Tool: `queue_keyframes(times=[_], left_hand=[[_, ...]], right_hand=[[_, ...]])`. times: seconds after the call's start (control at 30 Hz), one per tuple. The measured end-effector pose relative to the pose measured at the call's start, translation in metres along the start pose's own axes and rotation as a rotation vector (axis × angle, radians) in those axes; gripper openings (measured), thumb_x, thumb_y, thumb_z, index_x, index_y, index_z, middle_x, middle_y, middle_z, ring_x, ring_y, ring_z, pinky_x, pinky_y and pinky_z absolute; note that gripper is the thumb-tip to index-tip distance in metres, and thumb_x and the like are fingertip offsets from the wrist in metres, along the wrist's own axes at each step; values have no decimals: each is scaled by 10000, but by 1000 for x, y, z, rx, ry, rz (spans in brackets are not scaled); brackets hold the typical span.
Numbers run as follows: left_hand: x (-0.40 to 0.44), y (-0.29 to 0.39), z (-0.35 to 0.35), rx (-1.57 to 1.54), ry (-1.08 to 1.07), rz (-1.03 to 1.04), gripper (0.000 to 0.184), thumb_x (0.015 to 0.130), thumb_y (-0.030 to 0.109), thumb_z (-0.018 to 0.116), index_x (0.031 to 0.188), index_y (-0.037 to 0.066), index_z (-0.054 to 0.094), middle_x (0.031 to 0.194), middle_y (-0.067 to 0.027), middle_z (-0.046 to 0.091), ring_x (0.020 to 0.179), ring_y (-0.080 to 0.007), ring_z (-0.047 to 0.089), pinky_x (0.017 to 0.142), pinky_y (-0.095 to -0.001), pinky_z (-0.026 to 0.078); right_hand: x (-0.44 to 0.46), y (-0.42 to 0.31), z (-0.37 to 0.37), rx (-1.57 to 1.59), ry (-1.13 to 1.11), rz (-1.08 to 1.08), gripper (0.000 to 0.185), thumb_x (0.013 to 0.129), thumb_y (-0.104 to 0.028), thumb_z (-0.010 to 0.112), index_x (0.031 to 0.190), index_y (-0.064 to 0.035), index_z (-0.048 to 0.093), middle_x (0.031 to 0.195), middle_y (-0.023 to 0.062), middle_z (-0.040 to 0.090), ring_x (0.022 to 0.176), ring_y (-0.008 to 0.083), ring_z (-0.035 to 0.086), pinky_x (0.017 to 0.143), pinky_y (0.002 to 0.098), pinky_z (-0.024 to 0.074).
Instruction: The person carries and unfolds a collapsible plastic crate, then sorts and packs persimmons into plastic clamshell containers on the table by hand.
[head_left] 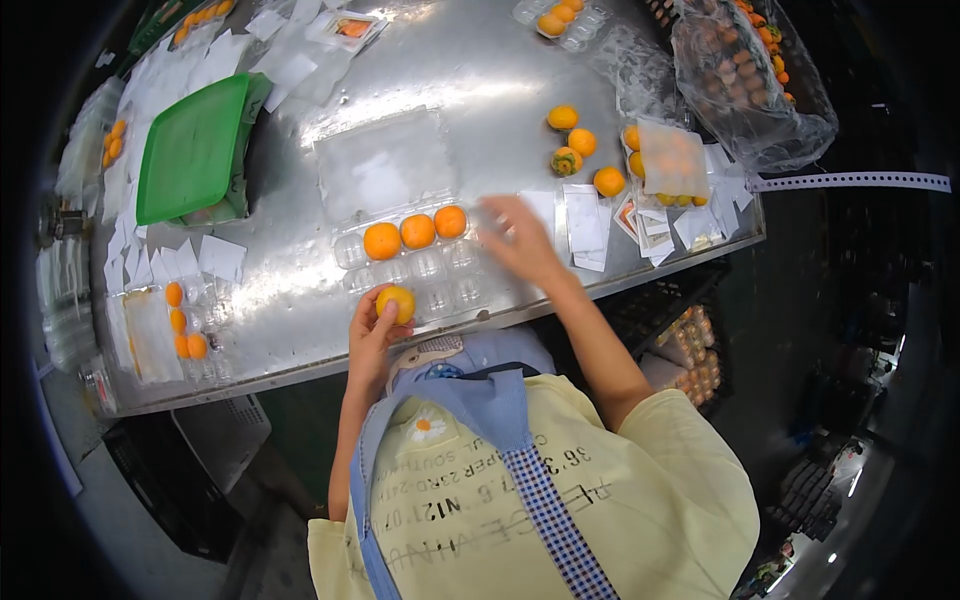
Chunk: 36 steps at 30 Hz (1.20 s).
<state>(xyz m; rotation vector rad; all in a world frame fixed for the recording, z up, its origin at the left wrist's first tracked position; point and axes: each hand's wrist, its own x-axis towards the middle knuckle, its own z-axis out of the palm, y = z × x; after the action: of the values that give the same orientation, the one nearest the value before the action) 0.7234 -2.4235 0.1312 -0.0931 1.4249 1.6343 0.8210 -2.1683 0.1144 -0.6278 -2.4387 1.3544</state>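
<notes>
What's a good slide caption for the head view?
Left hand holds one orange fruit by a clear plastic tray with three others in its far row; blurred right hand beside it.

A metal-topped table (500, 130) shows bright surface glare. Floor (110, 535) at lower left is grey; right-hand background (790, 300) is dark.

The silvery metal desk (480, 80) shines smoothly. Near its front edge, a clear, cup-moulded plastic tray (427, 265) gleams under smooth, glossy round orange fruits (417, 231). Toward the left edge, a rectangular green bin (195, 150) looks plastic; toward the right corner, flat white slips (583, 222) look papery, matt.
</notes>
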Motion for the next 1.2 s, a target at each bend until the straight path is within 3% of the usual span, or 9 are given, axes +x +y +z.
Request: queue_keyframes(times=[0.13, 0.23, 0.53, 0.83, 1.0, 1.1, 1.2], left_hand=[[2, 1, -1, 13, 30, 18, 370, 913, 228, 592, 1225, 56, 493, 1012, -69, 598, 814, -142, 602, 696, -245, 483], [3, -1, 1, 27, 35, 9, 381, 907, 236, 602, 1223, 53, 495, 1007, -65, 594, 808, -138, 599, 693, -243, 480], [4, 1, 4, 31, 30, 17, 380, 898, 206, 607, 1232, 68, 487, 1034, -69, 581, 842, -141, 594, 716, -243, 478], [3, 1, 6, 31, -33, 48, 440, 850, 84, 640, 1256, 76, 470, 1131, -78, 557, 957, -169, 594, 741, -258, 475], [2, 1, 5, 39, 2, 39, 443, 844, 68, 637, 1255, 76, 470, 1131, -75, 556, 964, -161, 587, 748, -256, 473], [1, 1, 3, 33, 20, 60, 439, 843, 67, 634, 1252, 78, 473, 1126, -72, 559, 959, -152, 583, 748, -252, 473], [-2, 3, 1, 33, 70, 78, 439, 841, 62, 633, 1250, 81, 474, 1128, -69, 558, 951, -146, 582, 747, -249, 473]], right_hand=[[33, 62, -49, -608, 548, -110, 425, 771, -117, 662, 1171, -42, 542, 1131, 148, 536, 1029, 322, 504, 892, 401, 417], [41, 91, -59, -723, 616, 11, 416, 748, -86, 667, 1141, -26, 543, 1137, 160, 526, 1035, 346, 484, 912, 409, 397], [8, 76, -33, -513, 423, -97, 326, 674, -51, 714, 977, -86, 597, 1043, 124, 524, 990, 326, 487, 815, 393, 445], [32, 96, -64, -463, 591, -164, 300, 721, -137, 703, 993, -57, 605, 999, 126, 589, 985, 322, 510, 840, 391, 414], [92, 101, -102, -699, 609, 45, 468, 736, -333, 703, 1105, -66, 593, 1104, 130, 592, 1067, 316, 495, 905, 416, 362], [116, 99, -100, -852, 450, 254, 563, 712, -414, 713, 1153, -88, 584, 1158, 124, 585, 1096, 297, 488, 930, 428, 341], [130, 87, -101, -802, 168, 457, 617, 692, -431, 726, 1195, -113, 562, 1188, 117, 579, 1109, 282, 490, 959, 413, 324]])
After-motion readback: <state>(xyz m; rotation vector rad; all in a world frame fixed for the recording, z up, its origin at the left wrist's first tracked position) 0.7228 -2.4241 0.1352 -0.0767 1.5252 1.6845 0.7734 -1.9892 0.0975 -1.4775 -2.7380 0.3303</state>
